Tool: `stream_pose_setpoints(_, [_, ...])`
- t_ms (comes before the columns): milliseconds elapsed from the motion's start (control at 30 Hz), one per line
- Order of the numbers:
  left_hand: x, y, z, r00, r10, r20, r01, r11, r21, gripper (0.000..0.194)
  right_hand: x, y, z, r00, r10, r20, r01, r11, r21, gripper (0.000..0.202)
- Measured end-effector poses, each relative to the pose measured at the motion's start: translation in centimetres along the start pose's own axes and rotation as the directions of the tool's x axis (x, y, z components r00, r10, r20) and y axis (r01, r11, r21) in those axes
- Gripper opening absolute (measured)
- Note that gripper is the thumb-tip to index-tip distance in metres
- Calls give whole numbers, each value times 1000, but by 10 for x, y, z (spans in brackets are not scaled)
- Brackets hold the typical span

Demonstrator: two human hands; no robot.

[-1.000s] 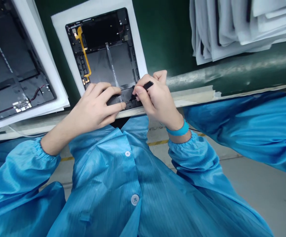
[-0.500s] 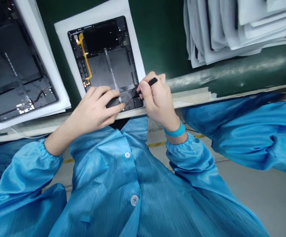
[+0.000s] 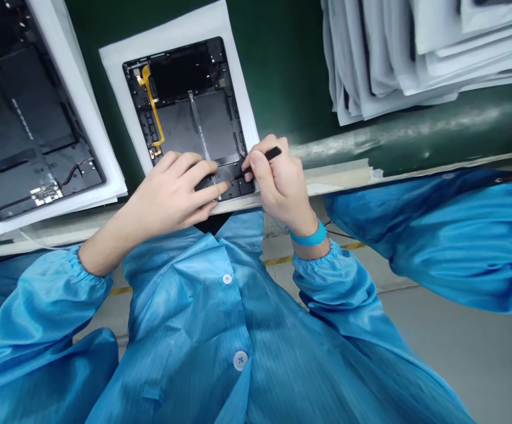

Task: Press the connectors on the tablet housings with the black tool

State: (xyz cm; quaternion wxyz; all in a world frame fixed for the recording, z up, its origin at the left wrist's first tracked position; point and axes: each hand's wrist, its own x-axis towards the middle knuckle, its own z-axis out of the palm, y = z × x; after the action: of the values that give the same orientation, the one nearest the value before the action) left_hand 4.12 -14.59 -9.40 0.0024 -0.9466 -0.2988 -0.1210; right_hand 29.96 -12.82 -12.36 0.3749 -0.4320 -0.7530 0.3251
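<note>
Tablet [image 3: 178,121] — now lower in view, left hand [image 3: 171,189] still touching.

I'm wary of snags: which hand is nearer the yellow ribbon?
Left. The left hand covers the near left corner of the tablet, just short of the yellow ribbon; the right hand, holding a black tool, is farther off, by the near right corner.

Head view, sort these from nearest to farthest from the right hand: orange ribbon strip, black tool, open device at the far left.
From the right hand:
1. Black tool: gripped in that hand.
2. Orange ribbon strip: left side of the middle device.
3. Open device at the far left: beyond the strip.
</note>
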Motion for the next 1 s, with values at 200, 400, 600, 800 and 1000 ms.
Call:
stream_pose_setpoints(200, [3, -3, -2, 995, -49, 86, 54, 997, -55, 34, 0, 3, 2, 999, -27, 22, 27, 1000, -2, 49])
stream_pose_setpoints(400, [6, -5, -1, 990, -63, 126, 75, 993, -92, 34, 0, 2, 2, 998, -10, 56, 11, 1000, -16, 50])
stream_pose_setpoints(600, [7, -5, 0, 991, -78, 111, 89, 991, -98, 31, 0, 1, 1, 998, -9, 55, 10, 1000, -19, 50])
stream_pose_setpoints(800, [7, -4, -2, 992, -55, 114, 61, 997, -48, 33, 0, 0, 1, 998, -12, 58, 14, 1000, -22, 50])
stream_pose_setpoints(1000, [25, -8, -6, 962, -246, 115, 268, 929, -256, 28, -1, 4, 5, 997, 20, -79, -18, 1000, 24, 51])
